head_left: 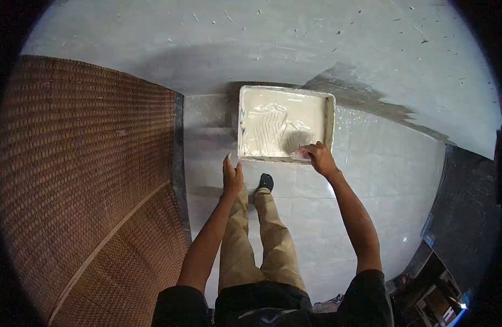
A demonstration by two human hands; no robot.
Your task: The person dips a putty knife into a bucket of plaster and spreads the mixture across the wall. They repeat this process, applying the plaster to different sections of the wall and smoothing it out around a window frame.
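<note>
Pale tiled floor [371, 180], brown woven cane panel [87, 163] to the left.

- White rectangular paint tray [241, 125]: one, flat on the floor, ahead of both hands.
- Left hand [232, 177]: one, fingers straight and together, just short of the near left corner, apart from it.
- Right hand [319, 158]: one, fingers curled at the near right corner; hold on the rim or on something else not discernible.
- Black-socked foot [265, 182]: one.

Tray shallow, coated in white paint, ridged streaks left of centre, grey smear towards the right.
</note>
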